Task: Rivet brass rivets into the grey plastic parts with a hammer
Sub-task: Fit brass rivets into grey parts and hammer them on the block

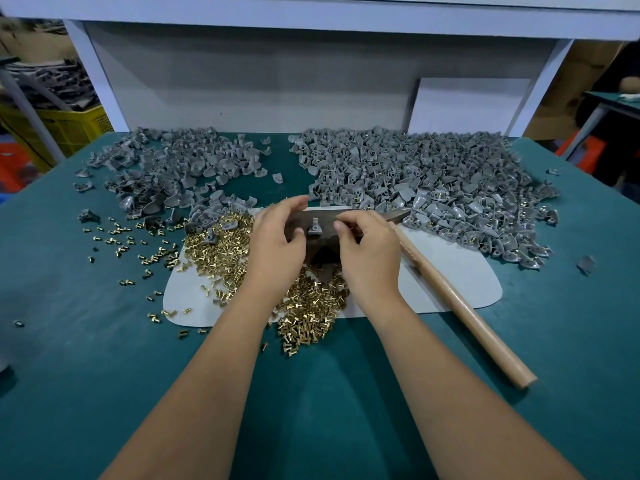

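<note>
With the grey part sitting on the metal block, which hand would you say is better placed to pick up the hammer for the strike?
Probably the right hand: the hammer lies on its side of the metal block, handle beside the right wrist. The left hand is by the grey part and could steady it.

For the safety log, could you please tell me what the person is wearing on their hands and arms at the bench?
Nothing is worn on either. The left hand and the right hand are bare, with no gloves. Both forearms are uncovered to the bottom edge of the picture, so no sleeve shows. No watch, ring or wristband is visible. The fingernails look short and plain.
</note>
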A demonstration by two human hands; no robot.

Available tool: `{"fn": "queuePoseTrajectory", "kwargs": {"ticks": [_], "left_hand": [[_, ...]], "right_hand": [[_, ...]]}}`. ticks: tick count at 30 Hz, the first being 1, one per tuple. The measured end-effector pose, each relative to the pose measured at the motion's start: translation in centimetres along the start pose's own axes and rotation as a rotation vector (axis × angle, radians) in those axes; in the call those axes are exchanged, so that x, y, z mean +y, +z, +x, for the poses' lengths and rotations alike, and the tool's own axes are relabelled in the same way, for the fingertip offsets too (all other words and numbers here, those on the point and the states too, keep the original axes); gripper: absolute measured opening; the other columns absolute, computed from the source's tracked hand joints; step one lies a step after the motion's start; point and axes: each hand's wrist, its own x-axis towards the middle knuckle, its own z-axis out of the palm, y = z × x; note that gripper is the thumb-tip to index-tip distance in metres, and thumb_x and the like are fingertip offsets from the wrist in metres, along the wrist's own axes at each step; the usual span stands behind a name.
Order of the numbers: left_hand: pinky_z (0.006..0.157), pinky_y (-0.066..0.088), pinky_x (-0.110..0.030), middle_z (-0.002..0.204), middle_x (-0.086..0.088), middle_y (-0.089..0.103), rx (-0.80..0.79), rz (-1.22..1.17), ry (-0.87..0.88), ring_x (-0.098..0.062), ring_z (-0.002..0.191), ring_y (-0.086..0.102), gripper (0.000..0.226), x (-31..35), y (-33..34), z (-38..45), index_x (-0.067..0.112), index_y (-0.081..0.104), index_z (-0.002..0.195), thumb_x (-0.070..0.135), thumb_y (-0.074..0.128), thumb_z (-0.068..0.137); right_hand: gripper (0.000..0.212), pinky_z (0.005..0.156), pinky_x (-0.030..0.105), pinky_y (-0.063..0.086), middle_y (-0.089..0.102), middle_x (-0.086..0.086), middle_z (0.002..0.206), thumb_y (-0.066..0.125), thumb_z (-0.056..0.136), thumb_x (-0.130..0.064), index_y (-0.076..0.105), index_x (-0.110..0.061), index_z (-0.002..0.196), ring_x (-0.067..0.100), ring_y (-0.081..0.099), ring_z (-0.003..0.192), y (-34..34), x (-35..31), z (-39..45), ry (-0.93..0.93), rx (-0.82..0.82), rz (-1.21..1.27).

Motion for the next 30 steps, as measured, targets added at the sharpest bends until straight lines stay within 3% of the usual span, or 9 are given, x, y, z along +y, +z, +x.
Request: {"fn": "queuePoseTrajectory", "kwargs": {"ticks": [3, 8, 13, 16, 19, 25, 30], "left_hand": [[0.107, 0.043, -0.026, 0.126, 0.005, 0.059, -0.089, -0.108, -0.026, 0.0, 0.117, 0.055, 0.054, 0.21, -0.11, -0.18, 0.034, 0.054, 0.127, -0.005, 0.05, 0.09], [0.106, 0.042, -0.04, 0.099, 0.016, 0.064, -0.035, -0.025, -0.014, -0.017, 0.12, 0.05, 0.036, 0.18, -0.16, -0.12, 0.028, 0.065, 0.119, 0.013, 0.068, 0.087], [0.099, 0.03, -0.028, 0.1, 0.021, 0.055, 0.035, 0.139, 0.0, -0.013, 0.12, 0.035, 0.025, 0.13, -0.02, -0.02, 0.03, 0.068, 0.112, 0.025, 0.068, 0.087], [0.092, 0.02, -0.019, 0.102, 0.022, 0.055, 0.047, 0.172, 0.007, -0.015, 0.121, 0.033, 0.011, -0.19, -0.05, 0.17, 0.031, 0.071, 0.096, 0.026, 0.07, 0.086], [0.097, 0.024, -0.024, 0.102, 0.019, 0.057, 0.034, 0.172, 0.027, -0.015, 0.119, 0.034, 0.005, -0.23, 0.27, 0.0, 0.03, 0.072, 0.086, 0.025, 0.073, 0.084], [0.108, 0.028, -0.037, 0.101, 0.017, 0.059, 0.04, 0.204, 0.066, -0.019, 0.122, 0.038, 0.003, 0.09, 0.73, -0.29, 0.028, 0.072, 0.085, 0.025, 0.072, 0.084], [0.107, 0.027, -0.033, 0.103, 0.017, 0.06, 0.036, 0.196, 0.058, -0.018, 0.122, 0.037, 0.004, 0.12, 0.64, -0.33, 0.029, 0.072, 0.086, 0.025, 0.071, 0.085]], "right_hand": [[0.007, 0.084, 0.043, 0.047, 0.064, -0.007, 0.091, 0.065, 0.088, -0.015, 0.071, -0.016, 0.091, 0.014, 0.056, 0.091, -0.03, -0.03, -0.02, -0.009, -0.003, -0.005], [0.008, 0.083, 0.045, 0.045, 0.059, -0.01, 0.088, 0.061, 0.09, -0.015, 0.069, -0.015, 0.089, 0.014, 0.055, 0.089, -0.05, -0.17, -0.02, -0.043, -0.017, -0.022], [0.008, 0.083, 0.046, 0.046, 0.054, -0.013, 0.087, 0.061, 0.09, -0.014, 0.068, -0.016, 0.089, 0.016, 0.056, 0.091, -0.01, -0.34, 0.08, -0.037, -0.03, -0.018], [0.007, 0.084, 0.047, 0.045, 0.054, -0.012, 0.087, 0.062, 0.089, -0.015, 0.068, -0.017, 0.087, 0.016, 0.055, 0.091, 0.01, -0.34, 0.12, -0.048, -0.045, -0.03], [0.006, 0.086, 0.046, 0.043, 0.056, -0.009, 0.089, 0.064, 0.087, -0.017, 0.067, -0.019, 0.083, 0.015, 0.053, 0.092, 0.09, -0.36, 0.13, -0.057, -0.073, -0.068], [0.006, 0.085, 0.045, 0.042, 0.058, -0.001, 0.092, 0.063, 0.087, -0.014, 0.068, -0.014, 0.083, 0.019, 0.053, 0.093, 0.19, -0.15, 0.3, -0.076, -0.095, -0.147], [0.007, 0.082, 0.04, 0.042, 0.057, 0.003, 0.092, 0.061, 0.088, -0.014, 0.066, -0.012, 0.084, 0.023, 0.051, 0.092, 0.04, -0.1, 0.62, -0.148, -0.126, -0.267]]}}
